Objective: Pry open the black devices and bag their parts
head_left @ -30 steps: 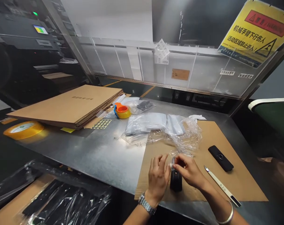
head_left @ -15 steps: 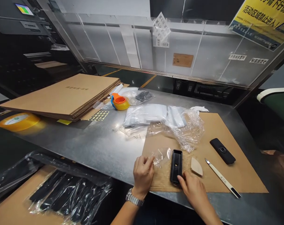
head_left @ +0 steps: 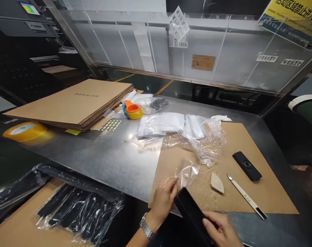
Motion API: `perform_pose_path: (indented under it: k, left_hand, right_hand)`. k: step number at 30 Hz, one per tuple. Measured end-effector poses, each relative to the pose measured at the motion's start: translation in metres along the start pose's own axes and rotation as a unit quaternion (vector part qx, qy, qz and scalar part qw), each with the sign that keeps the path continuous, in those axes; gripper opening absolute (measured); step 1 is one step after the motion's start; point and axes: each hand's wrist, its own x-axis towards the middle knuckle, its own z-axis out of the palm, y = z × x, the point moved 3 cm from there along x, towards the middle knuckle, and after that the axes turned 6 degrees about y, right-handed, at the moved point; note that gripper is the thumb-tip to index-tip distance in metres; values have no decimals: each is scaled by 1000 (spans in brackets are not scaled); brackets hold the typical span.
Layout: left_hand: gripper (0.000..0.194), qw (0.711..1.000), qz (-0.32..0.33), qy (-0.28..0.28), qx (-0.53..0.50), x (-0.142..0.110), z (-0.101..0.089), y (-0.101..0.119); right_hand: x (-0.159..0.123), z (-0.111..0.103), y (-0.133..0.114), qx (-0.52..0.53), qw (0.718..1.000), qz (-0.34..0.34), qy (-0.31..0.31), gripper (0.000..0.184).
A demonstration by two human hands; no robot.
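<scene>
My right hand (head_left: 220, 231) grips a long black plastic part (head_left: 190, 212) at the table's near edge, lifted and tilted toward me. Beside it, my left hand (head_left: 164, 200), with a metal watch on the wrist, pinches a small clear plastic bag (head_left: 188, 171) between thumb and fingers; the bag lies on the brown cardboard sheet (head_left: 248, 151). A small tan wedge (head_left: 217, 182) and a white craft knife (head_left: 245, 196) rest on the cardboard to the right. Farther right lies a second black part (head_left: 246, 165).
On the metal table (head_left: 106, 157) sit crumpled clear bags (head_left: 207, 140), packets of white bags (head_left: 161, 125), an orange-and-yellow tape dispenser (head_left: 132, 110), a dotted sticker sheet (head_left: 109, 125) and a cardboard stack (head_left: 70, 103). A yellow tape roll (head_left: 24, 130) lies left. Bagged black parts (head_left: 76, 212) lie below.
My right hand has picked the black part up off the cardboard and drawn it toward me. My left hand still holds the clear bag, shifted slightly right.
</scene>
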Motion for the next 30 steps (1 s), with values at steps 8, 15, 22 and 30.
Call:
perform_pose_path:
  k: [8, 15, 22, 30]
  left_hand:
    - [18, 999, 18, -35, -11, -10, 8, 8]
    - [24, 993, 108, -6, 42, -19, 21, 21]
    - [25, 963, 258, 10, 76, -27, 8, 42]
    - [22, 955, 292, 14, 46, -12, -16, 78]
  right_hand:
    - [9, 3, 30, -100, 990, 21, 100, 42]
    - [10, 16, 26, -351, 898, -198, 176, 33]
    - [23, 0, 6, -197, 967, -35, 158, 31]
    - [26, -17, -46, -272, 950, -34, 150, 34]
